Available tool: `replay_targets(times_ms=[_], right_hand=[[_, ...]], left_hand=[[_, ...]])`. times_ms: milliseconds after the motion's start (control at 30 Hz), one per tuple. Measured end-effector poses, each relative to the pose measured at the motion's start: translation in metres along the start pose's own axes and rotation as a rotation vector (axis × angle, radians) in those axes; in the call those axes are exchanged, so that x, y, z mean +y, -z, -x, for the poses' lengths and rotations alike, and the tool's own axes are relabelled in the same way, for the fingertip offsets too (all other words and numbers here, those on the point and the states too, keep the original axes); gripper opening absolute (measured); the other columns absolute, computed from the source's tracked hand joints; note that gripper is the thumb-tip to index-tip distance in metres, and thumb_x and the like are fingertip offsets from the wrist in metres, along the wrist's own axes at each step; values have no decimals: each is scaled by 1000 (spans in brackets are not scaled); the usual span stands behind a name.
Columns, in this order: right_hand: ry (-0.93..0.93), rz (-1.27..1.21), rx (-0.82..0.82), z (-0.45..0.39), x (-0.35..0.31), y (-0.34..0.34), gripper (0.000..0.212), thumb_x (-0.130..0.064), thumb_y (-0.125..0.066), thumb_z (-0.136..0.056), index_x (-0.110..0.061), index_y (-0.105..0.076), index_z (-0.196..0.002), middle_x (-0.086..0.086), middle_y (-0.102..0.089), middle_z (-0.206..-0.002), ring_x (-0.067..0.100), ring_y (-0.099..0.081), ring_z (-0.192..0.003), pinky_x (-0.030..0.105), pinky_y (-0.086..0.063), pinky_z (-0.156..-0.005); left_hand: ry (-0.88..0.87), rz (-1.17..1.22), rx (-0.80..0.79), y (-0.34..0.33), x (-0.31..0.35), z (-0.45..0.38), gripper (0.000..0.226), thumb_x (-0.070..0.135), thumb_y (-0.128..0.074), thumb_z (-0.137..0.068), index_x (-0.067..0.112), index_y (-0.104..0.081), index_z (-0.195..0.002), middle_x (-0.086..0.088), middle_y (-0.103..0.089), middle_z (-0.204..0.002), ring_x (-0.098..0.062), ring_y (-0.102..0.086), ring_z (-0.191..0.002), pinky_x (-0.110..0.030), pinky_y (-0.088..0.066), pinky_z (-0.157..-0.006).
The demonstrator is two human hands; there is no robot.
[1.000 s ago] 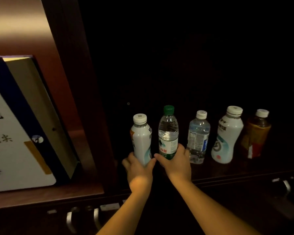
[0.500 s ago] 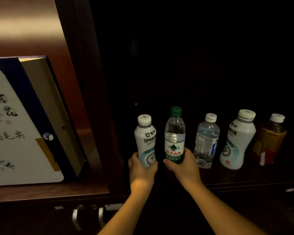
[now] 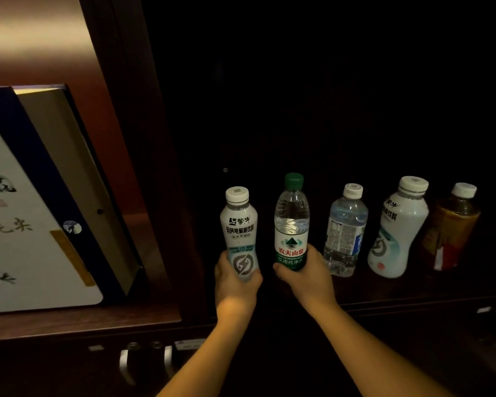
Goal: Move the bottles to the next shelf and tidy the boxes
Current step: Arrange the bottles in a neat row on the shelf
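My left hand (image 3: 234,285) grips the base of a white drink bottle (image 3: 239,224) with a white cap. Beside it, my right hand (image 3: 305,275) holds a clear water bottle (image 3: 291,222) with a green cap by its lower part. Both bottles are upright in front of the dark right shelf compartment. Three more bottles stand on that shelf: a clear one with a white cap (image 3: 345,230), a larger white one (image 3: 397,227), and an amber one (image 3: 451,227) at the far right. Large flat boxes (image 3: 26,224) lean in the left compartment.
A dark wooden divider (image 3: 143,167) separates the lit left compartment from the dark right one. The left shelf board (image 3: 83,319) shows bare wood in front of the boxes. Metal drawer handles (image 3: 125,365) sit below the shelves.
Both hands closed on the two leftmost bottles and raised them slightly towards me. The view shifted, so the shelf contents sit further right in the frame.
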State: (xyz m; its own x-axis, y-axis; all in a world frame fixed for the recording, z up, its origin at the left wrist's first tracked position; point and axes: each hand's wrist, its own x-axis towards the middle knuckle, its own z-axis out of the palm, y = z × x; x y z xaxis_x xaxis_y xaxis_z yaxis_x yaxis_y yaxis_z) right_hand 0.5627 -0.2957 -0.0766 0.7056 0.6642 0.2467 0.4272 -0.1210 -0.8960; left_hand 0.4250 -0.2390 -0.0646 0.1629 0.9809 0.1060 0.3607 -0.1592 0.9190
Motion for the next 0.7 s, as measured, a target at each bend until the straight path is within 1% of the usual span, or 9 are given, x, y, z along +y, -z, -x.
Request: replay_targets(times_ms=[133,233,333,400,433,500,567,633,700], right_hand=[[12,-6,-15,0,1,0,65,-37,-81,-65,-19,-56,-122,1,-62,-112,16,-63,-100,41,-55,-84],[7,-20,-32,1,-2,4,67,-36,-83,-66,-20,-55,-125,1,-62,-115,16,-63,-104,40,-54,-87],[7,-37,-32,12,-6,13,80,-44,-84,-65,-21,-50,-133,-4,-55,-122,12,-56,-111,31,-50,-91],[4,-59,46,28,-4,24,81,-51,-80,-66,-25,-48,-135,-10,-50,-121,6,-53,-110,23,-45,-87],[18,-66,102,36,0,32,74,-54,-76,-66,-29,-50,-130,-13,-52,-117,2,-54,-105,19,-45,-83],[49,-83,205,47,9,50,52,-52,-72,-66,-35,-55,-112,-16,-57,-105,-4,-57,-93,12,-45,-73],[40,-93,300,47,18,74,35,-41,-74,-70,-36,-56,-99,-13,-60,-97,-3,-58,-88,10,-45,-66],[1,-95,394,37,27,99,32,-31,-77,-73,-35,-54,-95,-10,-60,-96,5,-61,-85,13,-44,-65],[-51,-73,463,23,35,123,34,-30,-77,-76,-26,-54,-101,-5,-57,-102,14,-61,-90,23,-47,-71]], left_hand=[[-1,18,-3,-1,-2,-2,77,24,-72,-75,26,-30,-139,-4,-47,-127,-23,-54,-110,-33,-44,-78],[13,30,-18,0,-1,-1,84,26,-73,-76,24,-24,-144,-6,-47,-134,-25,-52,-117,-34,-44,-83],[2,33,38,4,0,16,93,34,-75,-75,20,-19,-147,-10,-38,-145,-29,-45,-128,-38,-42,-94],[-87,4,141,6,-3,40,87,37,-76,-73,17,-28,-144,-11,-38,-143,-29,-45,-127,-37,-42,-95],[-150,4,163,4,-3,53,81,35,-77,-73,16,-34,-139,-9,-41,-137,-28,-46,-124,-37,-42,-95],[-263,28,121,-10,2,76,70,27,-79,-71,17,-44,-131,2,-44,-122,-21,-50,-116,-34,-43,-92],[-315,47,6,-33,15,90,68,27,-79,-72,18,-45,-131,7,-44,-120,-15,-51,-114,-27,-42,-91],[-323,57,-117,-59,38,96,74,34,-76,-75,18,-40,-137,3,-46,-132,-12,-46,-122,-26,-40,-98],[-316,61,-175,-85,60,98,82,40,-71,-77,16,-30,-144,-2,-40,-145,-15,-38,-131,-26,-35,-104]])
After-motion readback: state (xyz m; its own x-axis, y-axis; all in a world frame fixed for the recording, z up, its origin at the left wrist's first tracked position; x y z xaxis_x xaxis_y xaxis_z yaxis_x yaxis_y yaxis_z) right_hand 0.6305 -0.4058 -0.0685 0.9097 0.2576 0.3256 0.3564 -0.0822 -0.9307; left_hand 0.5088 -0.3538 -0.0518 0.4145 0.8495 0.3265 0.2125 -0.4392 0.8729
